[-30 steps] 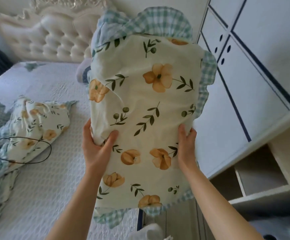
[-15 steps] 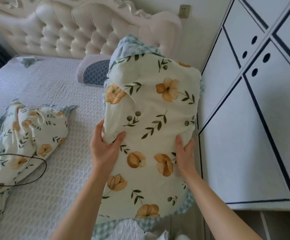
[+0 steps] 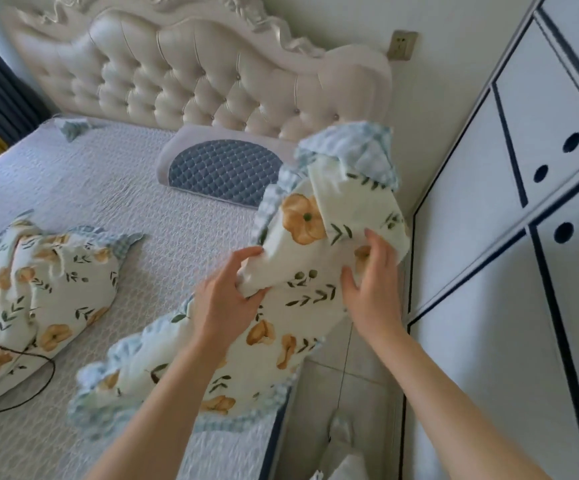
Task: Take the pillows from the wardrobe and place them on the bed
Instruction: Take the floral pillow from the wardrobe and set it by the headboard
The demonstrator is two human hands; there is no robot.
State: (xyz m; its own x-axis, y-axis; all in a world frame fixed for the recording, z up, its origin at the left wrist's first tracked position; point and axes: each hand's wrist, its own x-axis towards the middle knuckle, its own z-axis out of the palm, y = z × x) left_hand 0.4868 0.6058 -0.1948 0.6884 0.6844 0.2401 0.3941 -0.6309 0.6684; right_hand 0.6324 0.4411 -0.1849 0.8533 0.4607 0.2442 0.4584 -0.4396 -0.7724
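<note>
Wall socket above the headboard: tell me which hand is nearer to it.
Right. The right hand lies below the wall socket, toward the wardrobe side; the left hand is lower-left of it, over the bed.

My bed carries a pale quilted cover under everything. The floral pillow I grip lies slanted along the bed's right edge: its frilled lower end rests on the cover below my left fingers, while its upper end lifts beyond my right fingers. Well to the left of my left fingers lies a second floral pillow, flat on the cover, with a thin black cable looping over its near corner. Beyond my fingers, against the tufted headboard, sits a grey pillow with a blue quilted panel.
</note>
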